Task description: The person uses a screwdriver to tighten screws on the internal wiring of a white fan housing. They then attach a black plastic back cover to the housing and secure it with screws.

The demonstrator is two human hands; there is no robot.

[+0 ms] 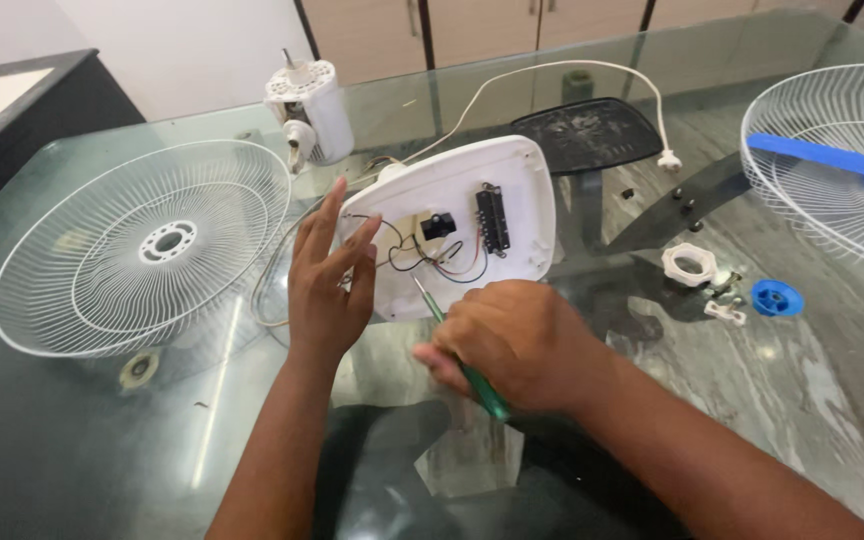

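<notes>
Probing wiring: right hand (pixel 517 345) closed round green screwdriver (pixel 462 360), tip at wires (pixel 432 258) inside upturned white fan base (pixel 472 225). Left hand (pixel 327 275) open, empty, fingers resting on base's left edge. Risk, judged: tip slipping could nick wires or switch block (pixel 493 220); lightly steadied base could skid on glass worktop (pixel 72 440). Base lay just ahead of both hands.

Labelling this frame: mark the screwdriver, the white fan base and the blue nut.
screwdriver (pixel 482 388), head view, green handle below the right hand.
white fan base (pixel 522 180), head view, upper shell.
blue nut (pixel 776 298), head view, its centre.
</notes>
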